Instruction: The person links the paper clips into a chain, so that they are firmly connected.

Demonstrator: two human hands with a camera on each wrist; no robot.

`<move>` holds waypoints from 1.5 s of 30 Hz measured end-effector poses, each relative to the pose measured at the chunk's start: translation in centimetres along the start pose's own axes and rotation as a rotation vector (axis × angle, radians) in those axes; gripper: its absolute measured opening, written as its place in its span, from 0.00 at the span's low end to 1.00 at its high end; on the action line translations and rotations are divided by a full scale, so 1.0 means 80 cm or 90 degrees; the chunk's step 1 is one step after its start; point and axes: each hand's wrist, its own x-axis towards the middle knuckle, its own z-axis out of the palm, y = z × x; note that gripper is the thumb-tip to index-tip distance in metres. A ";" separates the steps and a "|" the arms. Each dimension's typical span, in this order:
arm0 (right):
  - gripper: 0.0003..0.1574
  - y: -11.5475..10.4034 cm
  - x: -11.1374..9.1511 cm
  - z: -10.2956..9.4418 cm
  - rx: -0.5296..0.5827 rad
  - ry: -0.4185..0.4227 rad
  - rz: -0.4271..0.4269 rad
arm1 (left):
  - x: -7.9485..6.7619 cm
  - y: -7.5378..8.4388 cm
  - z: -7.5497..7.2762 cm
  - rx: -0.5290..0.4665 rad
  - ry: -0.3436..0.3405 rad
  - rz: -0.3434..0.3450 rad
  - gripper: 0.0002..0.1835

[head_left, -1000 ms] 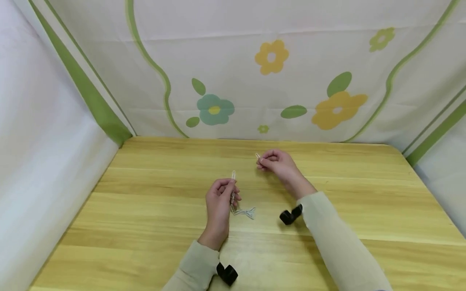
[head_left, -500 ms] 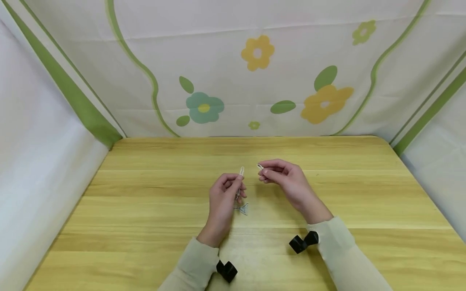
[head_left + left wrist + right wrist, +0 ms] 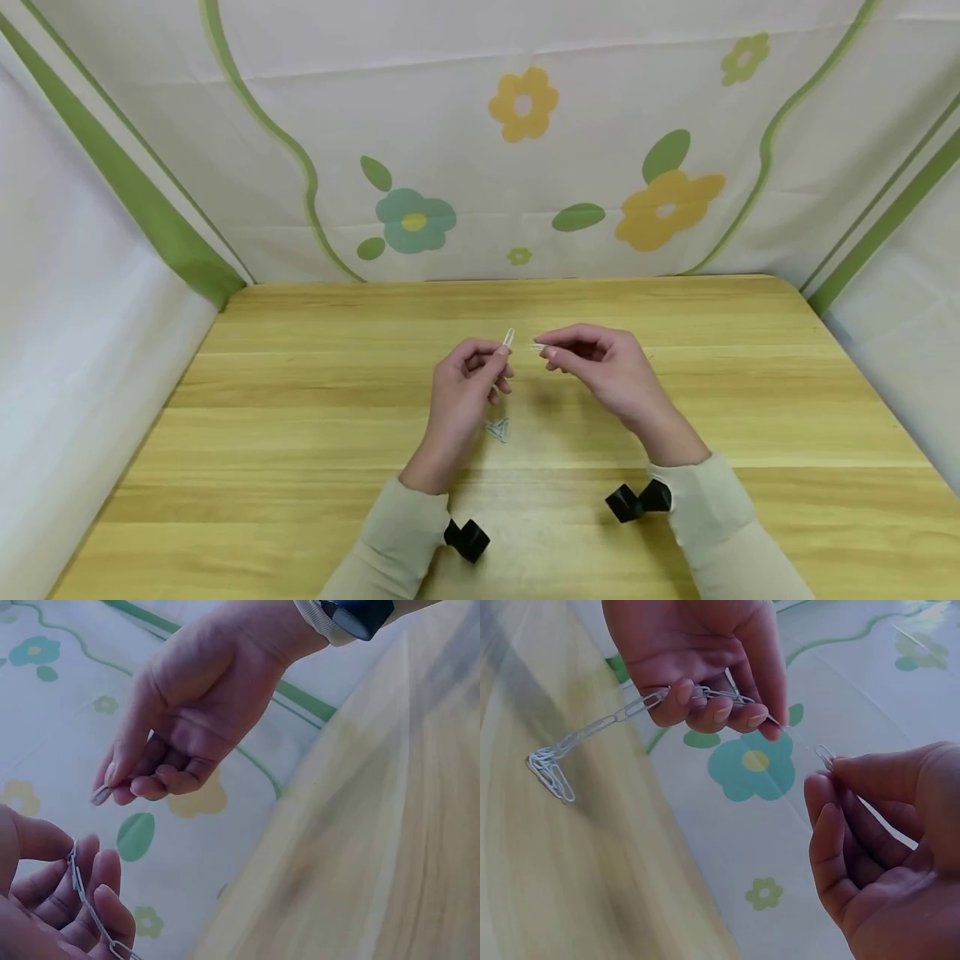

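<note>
A chain of white paper clips [image 3: 592, 729] hangs from my left hand [image 3: 467, 387]. Thumb and forefinger pinch its top clip, whose loop [image 3: 509, 336] sticks up past the fingertips. The chain crosses the palm side of the curled fingers, and its lower end lies bunched on the table [image 3: 551, 776]. My right hand [image 3: 611, 367] pinches a single white paper clip [image 3: 824, 755] between thumb and forefinger, one end pointing toward the left hand. The two clips are a small gap apart, above the table.
The wood-grain table [image 3: 262, 417] stretches on both sides of the hands. A white cloth [image 3: 450, 108] with printed flowers stands behind its far edge, with more cloth at left and right. Black cameras [image 3: 469, 541] are strapped at both wrists.
The right hand has come nearer the viewer and slightly right, while the left hand has risen forward and right, so the clips are closer together. The view has shifted a little.
</note>
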 end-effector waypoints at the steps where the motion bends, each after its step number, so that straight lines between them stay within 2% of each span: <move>1: 0.14 -0.001 -0.001 -0.002 -0.007 0.004 -0.001 | 0.000 0.002 0.001 0.006 -0.009 0.003 0.07; 5: 0.12 -0.005 -0.003 -0.006 -0.030 0.020 -0.010 | 0.001 0.009 0.006 0.033 -0.046 0.009 0.07; 8: 0.11 -0.006 -0.003 -0.007 -0.021 0.022 -0.027 | 0.000 0.013 0.010 0.046 -0.059 0.009 0.07; 14: 0.10 -0.003 -0.001 -0.007 0.004 0.039 -0.049 | -0.001 0.016 0.014 0.052 -0.055 0.002 0.08; 18: 0.10 -0.002 -0.001 -0.007 -0.018 0.059 -0.045 | -0.002 0.016 0.015 0.058 -0.050 0.003 0.08; 25: 0.12 -0.003 -0.002 -0.005 -0.068 0.062 -0.073 | -0.004 0.013 0.017 0.060 -0.045 0.017 0.08; 31: 0.12 -0.002 -0.001 0.000 -0.044 0.070 -0.059 | -0.005 0.007 0.020 0.059 -0.062 0.013 0.08; 36: 0.11 0.001 -0.001 0.002 -0.038 0.092 -0.070 | -0.007 0.007 0.021 0.059 -0.080 0.027 0.08; 41: 0.10 0.004 0.000 0.005 -0.052 0.091 -0.086 | -0.009 0.007 0.022 0.070 -0.086 0.037 0.08; 45: 0.10 0.004 0.001 0.007 -0.060 0.090 -0.079 | -0.008 0.005 0.022 0.073 -0.086 0.033 0.08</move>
